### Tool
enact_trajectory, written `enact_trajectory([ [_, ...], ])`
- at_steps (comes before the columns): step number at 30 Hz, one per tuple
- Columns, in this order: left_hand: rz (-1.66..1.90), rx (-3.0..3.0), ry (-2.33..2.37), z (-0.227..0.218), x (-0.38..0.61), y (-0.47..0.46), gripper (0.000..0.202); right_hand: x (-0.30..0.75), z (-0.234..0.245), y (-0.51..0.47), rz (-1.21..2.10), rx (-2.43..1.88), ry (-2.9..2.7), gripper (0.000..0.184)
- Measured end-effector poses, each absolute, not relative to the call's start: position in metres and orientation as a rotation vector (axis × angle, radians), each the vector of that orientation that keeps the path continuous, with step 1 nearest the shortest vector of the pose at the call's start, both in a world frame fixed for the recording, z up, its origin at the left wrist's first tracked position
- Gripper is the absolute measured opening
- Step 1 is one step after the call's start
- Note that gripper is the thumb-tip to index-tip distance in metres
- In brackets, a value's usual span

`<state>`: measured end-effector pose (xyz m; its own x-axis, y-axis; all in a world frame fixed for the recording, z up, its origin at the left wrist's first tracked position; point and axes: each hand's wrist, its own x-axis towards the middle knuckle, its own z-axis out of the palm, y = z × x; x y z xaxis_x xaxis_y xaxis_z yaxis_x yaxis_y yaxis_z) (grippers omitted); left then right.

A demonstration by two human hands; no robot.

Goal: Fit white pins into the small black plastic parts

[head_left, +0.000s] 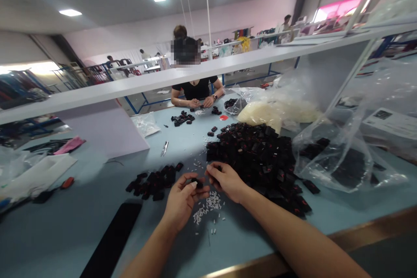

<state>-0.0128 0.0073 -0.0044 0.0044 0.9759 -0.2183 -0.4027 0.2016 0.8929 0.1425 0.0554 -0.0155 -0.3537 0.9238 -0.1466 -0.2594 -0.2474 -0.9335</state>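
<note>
The person's left hand (180,200) is pinching a small black plastic part (197,183) between its fingers, while the right hand (226,181) is bringing its nearly closed fingers close to it; whether they are gripping anything, nobody could tell. Both hands are working above the pale blue counter (97,230), beside a heap of black parts (250,156) and scattered white pins (208,206).
</note>
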Motion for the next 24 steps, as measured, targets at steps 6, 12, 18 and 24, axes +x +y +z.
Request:
enact_trajectory([
  [6,1.269,0.744,1.02,-0.005,-0.013,0.008,0.027,0.141,-0.014,0.054,1.731,-0.928,-1.022,0.045],
  [12,1.321,0.758,1.03,-0.005,-0.012,0.009,0.033,0.14,-0.012,0.052,1.58,-0.883,-0.867,0.048],
  [18,1.368,0.769,1.014,-0.007,-0.012,0.01,0.035,0.146,-0.007,0.052,1.586,-0.922,-0.958,0.062],
  [24,1.387,0.833,0.99,-0.01,-0.013,0.011,0.03,0.147,-0.005,0.046,1.532,-0.758,-1.032,0.036],
])
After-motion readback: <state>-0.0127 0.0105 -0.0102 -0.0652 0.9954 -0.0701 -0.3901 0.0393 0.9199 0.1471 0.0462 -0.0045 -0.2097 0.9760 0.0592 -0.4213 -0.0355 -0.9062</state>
